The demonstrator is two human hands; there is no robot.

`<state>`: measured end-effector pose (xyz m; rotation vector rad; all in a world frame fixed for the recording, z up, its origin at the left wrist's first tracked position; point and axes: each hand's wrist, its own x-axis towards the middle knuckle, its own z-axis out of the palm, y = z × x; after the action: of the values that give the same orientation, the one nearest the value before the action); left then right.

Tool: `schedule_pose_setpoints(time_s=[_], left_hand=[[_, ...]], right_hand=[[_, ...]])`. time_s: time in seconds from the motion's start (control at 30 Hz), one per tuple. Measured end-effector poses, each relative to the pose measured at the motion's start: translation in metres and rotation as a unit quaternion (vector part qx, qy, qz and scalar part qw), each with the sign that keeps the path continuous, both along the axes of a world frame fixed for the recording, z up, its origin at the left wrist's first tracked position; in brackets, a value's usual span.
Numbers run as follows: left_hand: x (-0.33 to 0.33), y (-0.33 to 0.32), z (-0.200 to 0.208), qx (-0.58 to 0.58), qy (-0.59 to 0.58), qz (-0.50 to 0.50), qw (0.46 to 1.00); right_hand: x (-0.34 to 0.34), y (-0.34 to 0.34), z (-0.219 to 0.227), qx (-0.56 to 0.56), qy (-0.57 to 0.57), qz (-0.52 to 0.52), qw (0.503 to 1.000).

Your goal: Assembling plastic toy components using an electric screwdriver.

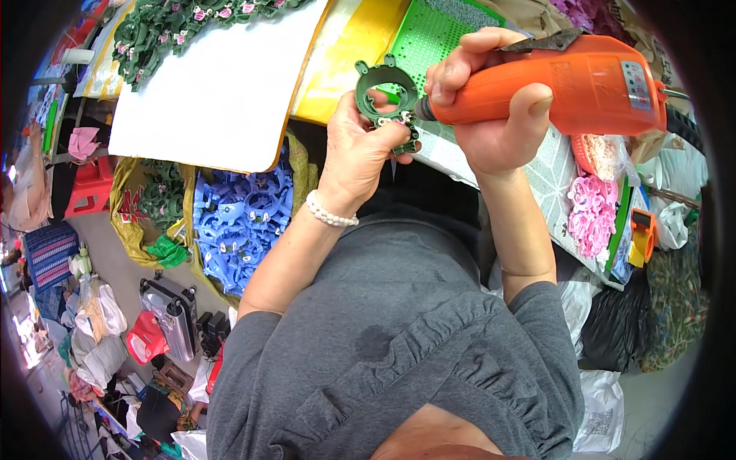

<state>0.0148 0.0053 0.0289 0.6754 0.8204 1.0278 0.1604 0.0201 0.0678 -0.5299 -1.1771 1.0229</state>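
Between the thumb and fingers of my left hand [359,146] is a dark green plastic ring-shaped part [366,80], with small tabs and a bit of pink and white near its lower end. My right hand [491,123] is wrapped round an orange electric screwdriver [567,84] that lies nearly level. Its dark tip [423,109] points left and meets or nearly meets the lower right of the green part; the exact contact is too small to tell. A cable runs off the tool's right end.
A white board [207,107] bears a heap of green parts [165,38]. Behind my hands is a green perforated tray [429,38] with small metal pieces. Blue parts [244,222] fill a sack at left; pink parts [592,215] lie at right beside an orange tape dispenser [642,234].
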Motion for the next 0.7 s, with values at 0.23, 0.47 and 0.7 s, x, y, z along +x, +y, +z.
schedule_pose_setpoints(time_s=[0.23,0.47,0.7], left_hand=[[0.01,-0.006,-0.001,0.042,0.029,0.042,0.998],[0.011,-0.005,-0.001,0.015,0.001,0.031,0.999],[0.007,0.002,-0.003,0.02,-0.006,0.015,1.0]], right_hand=[[-0.001,-0.007,0.004,0.002,-0.028,0.022,0.999],[0.002,-0.009,0.001,0.001,-0.039,0.027,0.999],[0.034,0.02,0.001,0.084,0.02,0.049,0.995]])
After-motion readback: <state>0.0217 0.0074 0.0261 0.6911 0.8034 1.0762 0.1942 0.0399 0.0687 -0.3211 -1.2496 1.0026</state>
